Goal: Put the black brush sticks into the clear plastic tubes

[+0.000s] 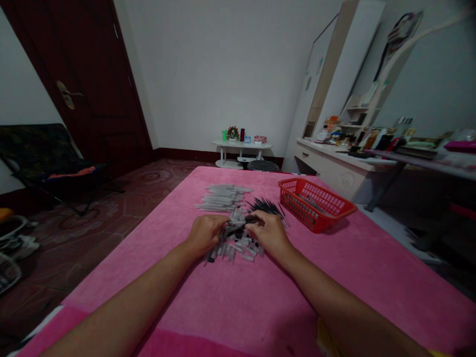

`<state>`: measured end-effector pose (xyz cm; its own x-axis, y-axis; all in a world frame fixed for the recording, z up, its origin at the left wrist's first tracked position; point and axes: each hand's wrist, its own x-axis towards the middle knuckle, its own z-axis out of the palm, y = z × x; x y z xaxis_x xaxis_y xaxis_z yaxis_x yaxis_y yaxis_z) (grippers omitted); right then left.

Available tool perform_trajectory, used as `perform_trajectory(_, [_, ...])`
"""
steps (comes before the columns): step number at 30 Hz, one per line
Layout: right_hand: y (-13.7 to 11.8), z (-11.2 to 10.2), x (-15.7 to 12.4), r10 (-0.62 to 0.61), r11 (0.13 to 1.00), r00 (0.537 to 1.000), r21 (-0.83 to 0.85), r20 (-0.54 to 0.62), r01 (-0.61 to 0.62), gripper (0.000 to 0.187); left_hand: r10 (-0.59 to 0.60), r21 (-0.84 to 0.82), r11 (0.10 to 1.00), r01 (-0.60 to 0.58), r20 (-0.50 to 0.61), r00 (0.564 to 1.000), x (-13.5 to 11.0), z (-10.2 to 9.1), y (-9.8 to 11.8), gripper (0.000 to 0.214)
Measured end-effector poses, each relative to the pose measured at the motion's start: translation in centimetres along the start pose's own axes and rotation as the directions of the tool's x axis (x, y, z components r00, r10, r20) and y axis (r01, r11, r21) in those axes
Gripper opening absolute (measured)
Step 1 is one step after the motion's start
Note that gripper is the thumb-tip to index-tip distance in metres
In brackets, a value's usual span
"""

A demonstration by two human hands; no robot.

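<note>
My left hand point(206, 234) is closed in a pinch over the middle of the table, its fingertips on what looks like a slim pen part. Facing it, my right hand point(270, 232) pinches a short dark pen part point(250, 218). The fingertips are close together, and blur hides exactly how the pieces meet. Under and in front of the fingers lies a loose heap of short whitish pen pieces point(243, 244) mixed with small black ones. Beyond my left hand, long whitish pen barrels point(224, 197) lie in a stack. Thin black sticks like refills point(265, 206) are bunched behind my right hand.
A red plastic basket point(316, 221) with some slender items inside stands right of the piles. Pink cloth point(208, 302) covers the table. A folding chair point(48, 158) is at left, a dresser point(336, 161) with bottles at right, and a low white stand point(241, 145) by the wall.
</note>
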<state>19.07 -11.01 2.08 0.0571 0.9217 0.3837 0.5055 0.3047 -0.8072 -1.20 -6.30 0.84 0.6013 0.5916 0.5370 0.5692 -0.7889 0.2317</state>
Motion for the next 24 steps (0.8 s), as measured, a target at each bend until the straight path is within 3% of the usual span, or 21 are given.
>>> perform_trajectory(3, [-0.20, -0.23, -0.20, -0.081, 0.993, 0.997, -0.084, 0.017, 0.082, 0.010, -0.013, 0.031, 0.999, 0.012, 0.006, 1.000, -0.05, 0.18, -0.07, 0.028])
perform_trajectory(5, [-0.28, -0.32, -0.36, -0.096, 0.986, 0.994, -0.134, 0.049, 0.102, 0.022, -0.008, 0.049, 0.999, 0.008, -0.007, 1.000, -0.10, 0.37, -0.14, 0.026])
perform_trajectory(10, [0.03, -0.22, -0.35, 0.075, 0.995, 0.988, -0.073, 0.138, -0.065, 0.043, 0.032, 0.048, 0.998, -0.030, -0.040, 0.999, -0.10, 0.65, -0.25, 0.024])
perform_trajectory(17, [0.15, 0.14, 0.04, 0.078, 0.982, 0.996, 0.170, 0.043, -0.085, 0.011, -0.001, 0.044, 0.999, 0.002, -0.031, 1.000, -0.14, 0.68, -0.41, 0.027])
perform_trajectory(24, [0.07, 0.37, 0.03, 0.068, 0.983, 0.997, 0.167, 0.031, -0.073, 0.010, -0.016, 0.040, 0.999, 0.018, -0.048, 0.999, -0.22, 0.92, -0.78, 0.027])
